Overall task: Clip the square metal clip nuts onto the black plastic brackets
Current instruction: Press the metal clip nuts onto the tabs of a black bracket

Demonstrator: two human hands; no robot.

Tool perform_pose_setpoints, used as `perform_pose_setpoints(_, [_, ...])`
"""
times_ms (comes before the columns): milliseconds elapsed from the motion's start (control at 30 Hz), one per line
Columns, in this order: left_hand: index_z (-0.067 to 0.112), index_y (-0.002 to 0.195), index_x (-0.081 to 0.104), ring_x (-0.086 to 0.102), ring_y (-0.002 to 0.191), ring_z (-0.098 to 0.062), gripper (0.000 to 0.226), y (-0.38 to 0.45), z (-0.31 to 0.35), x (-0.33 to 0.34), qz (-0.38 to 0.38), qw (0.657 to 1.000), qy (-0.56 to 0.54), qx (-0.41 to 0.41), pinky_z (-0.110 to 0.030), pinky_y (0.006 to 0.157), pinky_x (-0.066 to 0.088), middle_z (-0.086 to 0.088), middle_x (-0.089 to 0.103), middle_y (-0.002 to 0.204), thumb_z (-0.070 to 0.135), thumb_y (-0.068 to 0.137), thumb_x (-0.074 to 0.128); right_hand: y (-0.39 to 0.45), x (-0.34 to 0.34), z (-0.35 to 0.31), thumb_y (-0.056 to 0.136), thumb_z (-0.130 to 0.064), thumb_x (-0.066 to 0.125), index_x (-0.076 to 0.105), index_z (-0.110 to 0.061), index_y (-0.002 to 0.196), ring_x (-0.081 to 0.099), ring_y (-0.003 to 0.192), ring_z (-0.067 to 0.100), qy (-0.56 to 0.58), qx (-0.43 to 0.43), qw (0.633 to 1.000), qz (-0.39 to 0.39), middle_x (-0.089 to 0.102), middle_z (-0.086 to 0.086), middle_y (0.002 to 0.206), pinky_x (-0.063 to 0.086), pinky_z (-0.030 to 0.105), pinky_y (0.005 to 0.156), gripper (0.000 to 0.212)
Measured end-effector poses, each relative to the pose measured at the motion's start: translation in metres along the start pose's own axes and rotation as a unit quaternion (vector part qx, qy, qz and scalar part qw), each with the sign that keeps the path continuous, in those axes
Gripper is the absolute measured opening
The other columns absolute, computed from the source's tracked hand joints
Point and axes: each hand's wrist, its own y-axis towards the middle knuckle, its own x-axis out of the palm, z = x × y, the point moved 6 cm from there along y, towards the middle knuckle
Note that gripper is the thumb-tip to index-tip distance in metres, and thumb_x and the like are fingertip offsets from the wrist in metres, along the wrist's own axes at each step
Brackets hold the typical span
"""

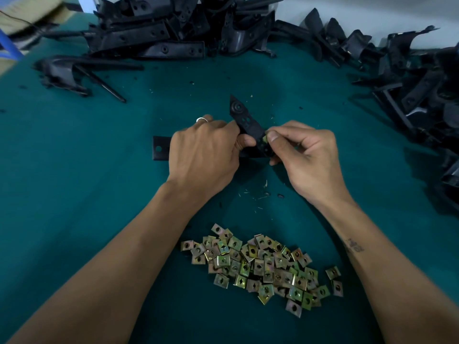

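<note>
Fingertips [272, 136] of the right hand [309, 160] are pinched on a clip nut [265, 138] at the bracket [248, 125] edge, which is gripped by the left hand [203, 155]. The nut is best kept square and pushed fully home.

- The scene is dimly and evenly lit, with a cool, dull cast.
- Soft shadows are cast on the green tabletop [74, 194] beneath the forearms.
- A faint sheen is seen on the pile of metal clip nuts [263, 266].
- Straight lines are bowed near the edges by the wide lens.
- The top left corner is smeared by blur.
</note>
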Motion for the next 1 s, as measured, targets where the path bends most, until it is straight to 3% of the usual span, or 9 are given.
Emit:
perform_pose_setpoints(167, [0.016, 0.086, 0.062, 0.061, 0.09, -0.029, 0.039, 0.0, -0.003, 0.0, -0.006, 1.0, 0.01, -0.015, -0.034, 0.056, 0.024, 0.001, 0.069, 0.084, 0.044, 0.104, 0.042, -0.004, 0.001, -0.002, 0.099, -0.006, 0.06, 0.075, 0.008, 0.085, 0.061, 0.073, 0.019, -0.004, 0.0, 1.0, -0.008, 0.067, 0.01, 0.083, 0.052, 0.046, 0.068, 0.025])
perform_pose_setpoints(233, [0.017, 0.089, 0.063, 0.06, 0.092, -0.028, 0.033, 0.0, -0.003, 0.001, -0.015, 1.0, 0.018, -0.016, -0.033, 0.058, 0.024, 0.003, 0.069, 0.086, 0.04, 0.103, 0.043, -0.006, 0.002, -0.003, 0.099, -0.009, 0.057, 0.066, 0.015, 0.072, 0.061, 0.077, 0.029, -0.014, -0.013, 0.999, -0.027, 0.066, 0.016, 0.086, 0.046, 0.047, 0.071, 0.037])
perform_pose_setpoints(300, [0.017, 0.089, 0.062, 0.06, 0.091, -0.029, 0.026, -0.001, -0.003, 0.001, -0.021, 0.999, 0.022, -0.014, -0.033, 0.058, 0.022, 0.002, 0.068, 0.085, 0.035, 0.1, 0.046, -0.008, 0.004, -0.006, 0.098, -0.009, 0.056, 0.065, 0.012, 0.069, 0.06, 0.078, 0.03, -0.035, -0.04, 0.998, -0.045, 0.065, 0.016, 0.087, 0.044, 0.044, 0.07, 0.037])
perform_pose_setpoints(400, [0.016, 0.084, 0.058, 0.06, 0.088, -0.031, 0.025, -0.001, -0.004, 0.0, -0.017, 1.0, 0.015, -0.012, -0.034, 0.058, 0.021, -0.001, 0.068, 0.082, 0.033, 0.098, 0.047, -0.009, 0.008, -0.006, 0.095, -0.011, 0.055, 0.076, -0.001, 0.087, 0.06, 0.085, 0.026, -0.026, -0.036, 0.997, -0.069, 0.064, 0.012, 0.092, 0.043, 0.04, 0.075, 0.024])
perform_pose_setpoints(533, [0.014, 0.083, 0.058, 0.063, 0.086, -0.034, 0.046, 0.001, 0.003, -0.002, 0.001, 1.0, -0.008, 0.004, -0.034, 0.055, 0.025, -0.004, 0.068, 0.08, 0.049, 0.102, 0.034, -0.007, 0.001, 0.004, 0.09, -0.015, 0.058, 0.076, -0.027, 0.11, 0.061, 0.101, 0.018, 0.104, 0.07, 0.987, -0.096, 0.066, -0.002, 0.103, 0.045, 0.048, 0.099, 0.029])
perform_pose_setpoints(633, [0.012, 0.079, 0.055, 0.062, 0.081, -0.036, 0.052, 0.0, 0.006, -0.002, 0.012, 0.999, -0.025, 0.025, -0.034, 0.053, 0.026, -0.007, 0.066, 0.076, 0.052, 0.102, 0.031, -0.022, -0.023, 0.01, 0.085, -0.011, 0.063, 0.073, -0.026, 0.117, 0.06, 0.097, 0.018, 0.122, 0.116, 0.984, -0.066, 0.064, -0.006, 0.1, 0.044, 0.041, 0.103, 0.037])
perform_pose_setpoints(700, [0.01, 0.076, 0.052, 0.061, 0.077, -0.038, 0.053, -0.001, 0.005, -0.002, 0.017, 0.999, -0.037, 0.032, -0.034, 0.052, 0.027, -0.01, 0.063, 0.073, 0.052, 0.102, 0.032, -0.046, -0.044, 0.008, 0.085, -0.007, 0.064, 0.074, -0.025, 0.117, 0.06, 0.096, 0.016, 0.101, 0.129, 0.985, -0.063, 0.065, -0.005, 0.1, 0.047, 0.036, 0.1, 0.038])
perform_pose_setpoints(833, [0.008, 0.074, 0.053, 0.061, 0.07, -0.038, 0.052, -0.001, 0.005, -0.001, 0.022, 0.998, -0.053, 0.034, -0.033, 0.051, 0.029, -0.012, 0.061, 0.069, 0.049, 0.101, 0.036, -0.108, -0.08, -0.013, 0.085, -0.003, 0.068, 0.077, -0.015, 0.11, 0.06, 0.086, 0.016, -0.031, 0.088, 0.99, -0.107, 0.066, -0.005, 0.1, 0.045, 0.024, 0.079, 0.029])
perform_pose_setpoints(1000, [0.008, 0.076, 0.055, 0.061, 0.07, -0.038, 0.051, -0.002, 0.005, -0.002, 0.022, 0.998, -0.054, 0.033, -0.033, 0.051, 0.03, -0.012, 0.062, 0.07, 0.048, 0.101, 0.035, -0.163, -0.086, -0.033, 0.084, -0.017, 0.078, 0.08, -0.027, 0.1, 0.051, 0.061, 0.021, -0.153, 0.082, 0.979, -0.103, 0.063, -0.004, 0.096, 0.041, 0.032, 0.054, 0.018])
